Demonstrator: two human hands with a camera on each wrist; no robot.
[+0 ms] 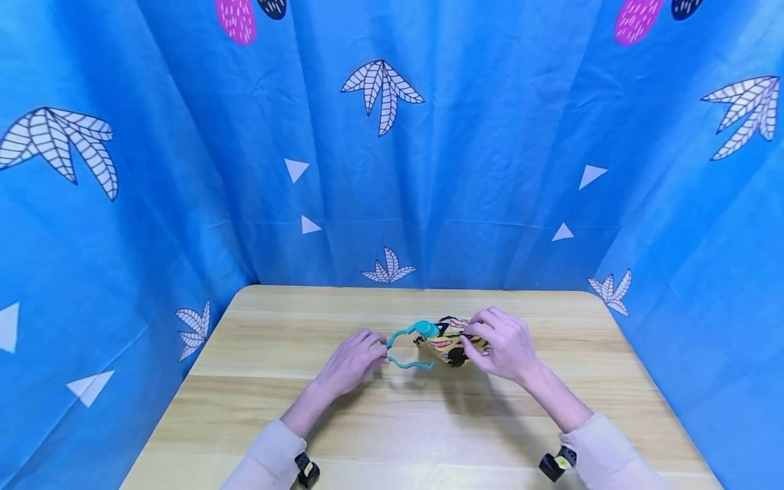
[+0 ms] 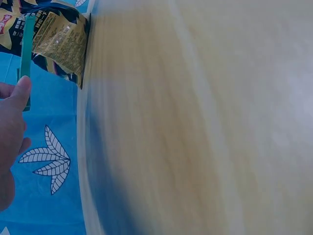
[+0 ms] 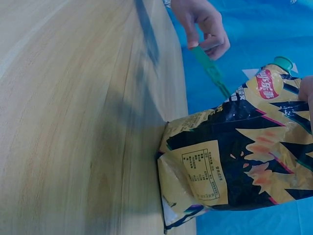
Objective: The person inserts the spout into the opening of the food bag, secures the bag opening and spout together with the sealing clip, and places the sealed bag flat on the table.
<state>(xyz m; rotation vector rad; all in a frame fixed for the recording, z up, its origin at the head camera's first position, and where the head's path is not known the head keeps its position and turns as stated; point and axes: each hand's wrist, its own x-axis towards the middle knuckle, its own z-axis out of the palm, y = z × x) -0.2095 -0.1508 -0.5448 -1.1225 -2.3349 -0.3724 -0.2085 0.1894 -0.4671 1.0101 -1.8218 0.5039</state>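
Observation:
My left hand (image 1: 354, 362) pinches a teal plastic bag clip (image 1: 427, 329) by one end. The clip stands spread, its two arms pointing right, with a round cap on the far arm. My right hand (image 1: 503, 344) pinches the upper part of a yellow-and-black snack bag (image 1: 453, 354) with a red logo. In the right wrist view the bag (image 3: 249, 161) hangs with its lower end close to the table, and whether it touches cannot be told. The clip's far arm with the cap lies against or just beside the bag. Only a sliver of my right hand (image 3: 307, 93) shows there.
The light wooden table (image 1: 245, 408) lies under both hands. A blue curtain (image 1: 490, 170) with leaf and triangle prints closes off the back and both sides. Black straps with small devices (image 1: 308, 469) sit on both wrists over light sleeves (image 1: 263, 459).

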